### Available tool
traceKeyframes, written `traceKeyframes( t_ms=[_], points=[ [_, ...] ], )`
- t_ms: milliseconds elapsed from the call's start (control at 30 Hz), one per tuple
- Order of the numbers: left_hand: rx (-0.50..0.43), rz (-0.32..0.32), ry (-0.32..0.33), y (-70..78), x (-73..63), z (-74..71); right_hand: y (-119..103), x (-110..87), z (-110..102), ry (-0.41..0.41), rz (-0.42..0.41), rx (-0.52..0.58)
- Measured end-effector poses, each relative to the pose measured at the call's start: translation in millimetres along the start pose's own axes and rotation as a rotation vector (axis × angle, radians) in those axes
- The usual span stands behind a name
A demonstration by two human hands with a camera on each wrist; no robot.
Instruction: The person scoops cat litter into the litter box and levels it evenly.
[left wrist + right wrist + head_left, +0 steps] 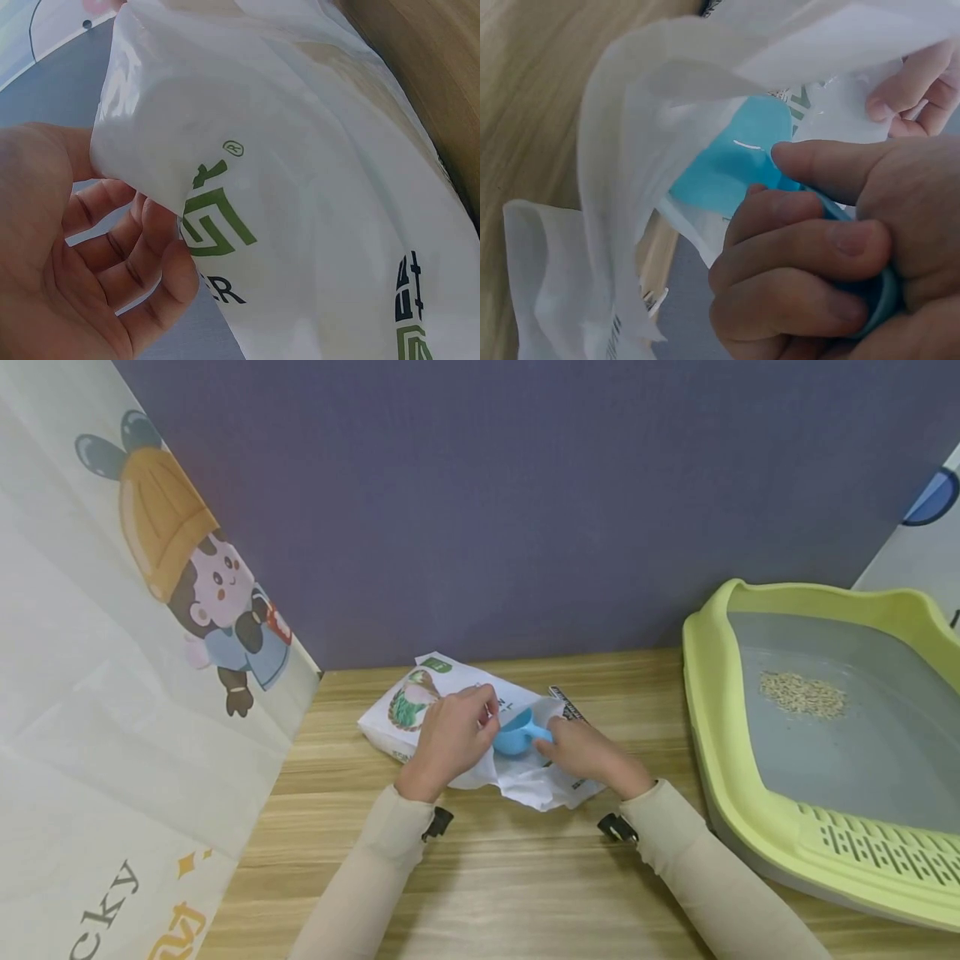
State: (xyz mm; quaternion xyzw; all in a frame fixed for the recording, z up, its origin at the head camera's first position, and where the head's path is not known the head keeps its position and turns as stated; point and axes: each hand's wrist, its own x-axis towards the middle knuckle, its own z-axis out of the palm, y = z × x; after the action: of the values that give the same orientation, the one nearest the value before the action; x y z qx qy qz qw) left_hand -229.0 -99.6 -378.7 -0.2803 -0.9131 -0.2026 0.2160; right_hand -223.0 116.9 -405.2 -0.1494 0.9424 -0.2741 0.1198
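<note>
A white plastic bag (465, 681) with green print lies on the wooden table, its torn mouth toward the right. My left hand (461, 731) pinches the edge of the bag's opening between thumb and fingers, lifting the film, as the left wrist view shows. In my right hand (581, 750) is a blue scoop (514, 737), with the fingers curled round its handle. The scoop's bowl sits at the bag's mouth, partly behind the white film in the right wrist view. What lies inside the bag is hidden.
To the right stands a litter box (708, 710) with a lime-green rim and grey base; a small heap of beige pellets (802, 695) lies in it. A dark blue panel (480, 510) rises behind the table, and a printed white wall (90, 693) borders the left.
</note>
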Motion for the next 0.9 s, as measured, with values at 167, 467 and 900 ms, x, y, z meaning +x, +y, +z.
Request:
traceKeyframes(
  t_ms=[167,467,900],
  points=[
    [-0.001,0.002,0.004,0.4,0.4,-0.1,0,2.4,2,-0.015,0.010,-0.008],
    [-0.003,-0.008,0.001,0.1,0.1,0.3,5,4.7,6,-0.052,0.007,-0.053],
    [0.003,-0.005,-0.003,-1.8,0.7,1.4,7,1.1,13,-0.101,-0.006,-0.039]
  ],
)
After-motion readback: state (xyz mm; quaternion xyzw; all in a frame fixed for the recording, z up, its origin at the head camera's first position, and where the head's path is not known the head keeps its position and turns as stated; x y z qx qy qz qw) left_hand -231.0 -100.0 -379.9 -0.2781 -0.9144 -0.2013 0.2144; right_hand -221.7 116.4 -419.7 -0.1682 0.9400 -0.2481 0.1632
